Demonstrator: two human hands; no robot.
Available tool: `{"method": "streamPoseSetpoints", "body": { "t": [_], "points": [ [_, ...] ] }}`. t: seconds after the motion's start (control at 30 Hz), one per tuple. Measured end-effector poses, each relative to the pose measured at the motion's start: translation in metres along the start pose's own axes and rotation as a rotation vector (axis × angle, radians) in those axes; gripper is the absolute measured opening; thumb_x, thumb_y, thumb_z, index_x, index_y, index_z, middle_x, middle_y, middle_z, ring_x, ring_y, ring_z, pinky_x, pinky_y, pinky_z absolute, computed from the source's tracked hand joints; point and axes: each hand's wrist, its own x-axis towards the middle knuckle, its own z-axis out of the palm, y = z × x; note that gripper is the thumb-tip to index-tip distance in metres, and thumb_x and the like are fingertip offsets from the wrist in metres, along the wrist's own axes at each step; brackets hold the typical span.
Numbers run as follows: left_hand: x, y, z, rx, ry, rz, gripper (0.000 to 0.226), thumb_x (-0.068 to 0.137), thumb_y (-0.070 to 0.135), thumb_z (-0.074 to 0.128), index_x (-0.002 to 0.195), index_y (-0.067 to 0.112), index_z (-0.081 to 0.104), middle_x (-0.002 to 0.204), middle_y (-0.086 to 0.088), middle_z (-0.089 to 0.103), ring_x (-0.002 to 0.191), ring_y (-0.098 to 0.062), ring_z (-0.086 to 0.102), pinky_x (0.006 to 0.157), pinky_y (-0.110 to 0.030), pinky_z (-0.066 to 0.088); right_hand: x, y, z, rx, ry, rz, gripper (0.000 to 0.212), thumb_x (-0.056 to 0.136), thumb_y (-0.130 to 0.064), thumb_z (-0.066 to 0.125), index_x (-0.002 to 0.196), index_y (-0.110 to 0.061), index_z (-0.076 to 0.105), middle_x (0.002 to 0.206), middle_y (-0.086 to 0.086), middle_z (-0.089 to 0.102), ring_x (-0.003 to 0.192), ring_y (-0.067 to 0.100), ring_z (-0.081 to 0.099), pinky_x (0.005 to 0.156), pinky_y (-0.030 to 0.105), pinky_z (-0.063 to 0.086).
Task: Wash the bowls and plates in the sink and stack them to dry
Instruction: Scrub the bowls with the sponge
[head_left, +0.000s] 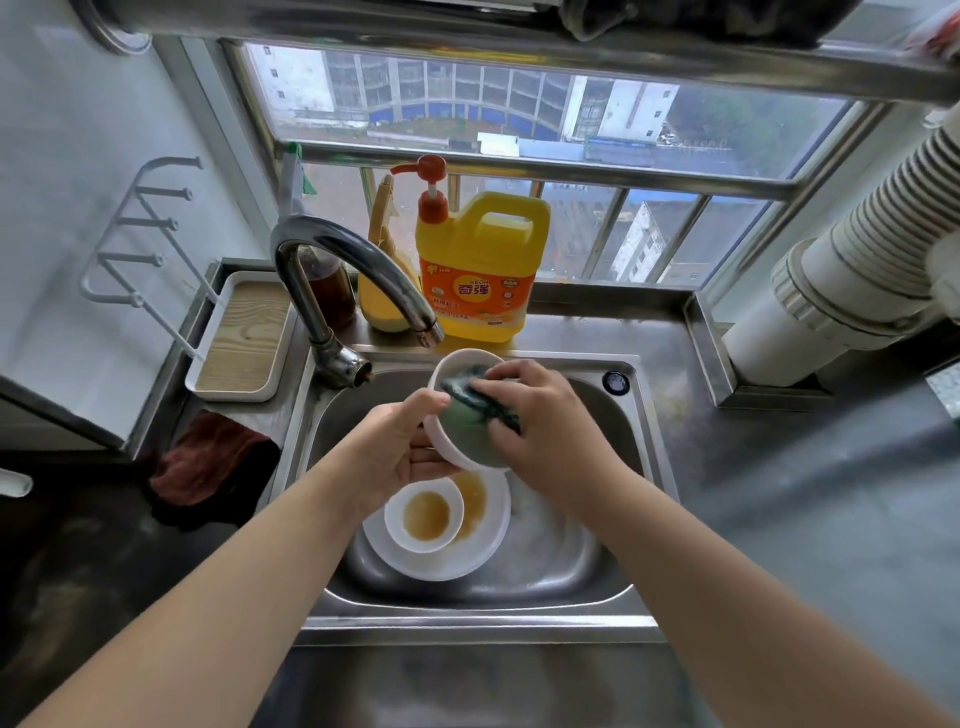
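**White bowl scrubbed above the steel sink**

White and tilted, the bowl hangs over the sink near its back edge, under the tap. The left hand clamps its near rim, thumb on top and fingers curled beneath. The right hand presses a green sponge inside it, fingers closed round the pad. Below, by the sink's front edge, a stained small bowl sits in a dirty plate. A soapy rim could slip and fall onto them.
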Motion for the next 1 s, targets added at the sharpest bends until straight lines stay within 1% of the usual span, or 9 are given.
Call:
{"method": "streamPoseSetpoints", "body": {
  "t": [0.1,0.2,0.33,0.43,0.53,0.63,0.83,0.9,1.0],
  "points": [
    [-0.001,-0.002,0.001,0.022,0.009,0.027,0.027,0.091,0.024,0.055,0.102,0.0,0.065,0.081,-0.017,0.072,0.072,-0.025,0.071,0.062,-0.03,0.059,0.0,-0.007,0.005,0.224,-0.117,0.093,0.042,0.091,-0.016,0.056,0.132,-0.021,0.057,0.133,-0.004,0.049,0.122,0.016,0.043,0.107,0.033,0.038],
    [-0.003,-0.004,-0.003,0.047,0.057,0.062,0.027,0.091,0.023,0.059,0.099,-0.002,0.065,0.08,-0.018,0.071,0.07,-0.025,0.071,0.059,-0.029,0.059,-0.003,-0.005,0.004,0.258,-0.297,0.056,0.036,0.09,-0.014,0.058,0.124,-0.025,0.064,0.126,-0.008,0.05,0.117,0.011,0.045,0.104,0.026,0.038],
    [-0.005,-0.011,-0.003,0.069,0.091,0.034,0.042,0.072,0.032,0.067,0.098,-0.001,0.066,0.083,-0.022,0.071,0.07,-0.028,0.071,0.06,-0.031,0.06,0.002,0.008,-0.011,-0.204,-0.459,-0.153,0.033,0.088,-0.021,0.058,0.116,-0.032,0.068,0.123,-0.013,0.055,0.112,0.016,0.043,0.101,0.031,0.037],
    [-0.005,-0.011,-0.004,0.022,0.09,-0.043,0.046,0.073,0.034,0.066,0.104,0.0,0.062,0.086,-0.022,0.071,0.07,-0.027,0.071,0.058,-0.029,0.059,0.006,0.01,-0.021,-0.531,-0.317,-0.371,0.029,0.078,-0.019,0.069,0.105,-0.029,0.073,0.114,-0.009,0.062,0.109,0.023,0.051,0.093,0.034,0.042],
    [-0.005,-0.008,-0.005,0.005,0.059,-0.112,0.044,0.079,0.032,0.065,0.107,-0.001,0.061,0.085,-0.022,0.071,0.068,-0.026,0.071,0.055,-0.028,0.058,0.011,0.017,-0.026,-0.539,-0.075,-0.536,0.038,0.061,-0.015,0.082,0.097,-0.022,0.075,0.105,-0.003,0.068,0.102,0.027,0.06,0.088,0.039,0.051],
    [-0.006,-0.008,-0.005,0.004,0.025,-0.129,0.042,0.083,0.032,0.062,0.107,-0.002,0.062,0.082,-0.021,0.071,0.067,-0.026,0.071,0.055,-0.027,0.058,0.018,0.018,-0.026,-0.553,-0.063,-0.63,0.037,0.064,-0.014,0.081,0.1,-0.022,0.074,0.108,-0.005,0.067,0.108,0.027,0.056,0.091,0.038,0.049],
    [-0.003,-0.004,-0.009,0.021,0.085,0.007,0.069,0.048,0.041,0.074,0.101,-0.002,0.064,0.09,-0.024,0.071,0.073,-0.028,0.072,0.06,-0.028,0.059,0.009,0.018,-0.012,-0.486,-0.083,-0.387,0.038,0.064,-0.016,0.08,0.101,-0.021,0.075,0.107,-0.005,0.068,0.097,0.027,0.051,0.085,0.043,0.054],
    [-0.002,-0.007,-0.01,0.018,0.128,0.031,0.064,0.056,0.038,0.076,0.103,-0.003,0.064,0.09,-0.024,0.071,0.072,-0.027,0.072,0.059,-0.027,0.059,0.004,0.012,-0.011,-0.415,-0.182,-0.242,0.037,0.081,-0.023,0.067,0.118,-0.024,0.068,0.122,-0.008,0.062,0.101,0.023,0.046,0.091,0.037,0.047],
    [0.001,-0.015,-0.012,-0.098,0.245,0.014,0.026,0.085,0.024,0.066,0.096,0.0,0.063,0.081,-0.019,0.069,0.06,-0.021,0.07,0.052,-0.026,0.057,-0.004,0.006,-0.014,-0.151,-0.268,-0.048,0.042,0.083,-0.026,0.061,0.125,-0.026,0.063,0.126,-0.007,0.062,0.101,0.015,0.05,0.091,0.021,0.04]
  ]
}}
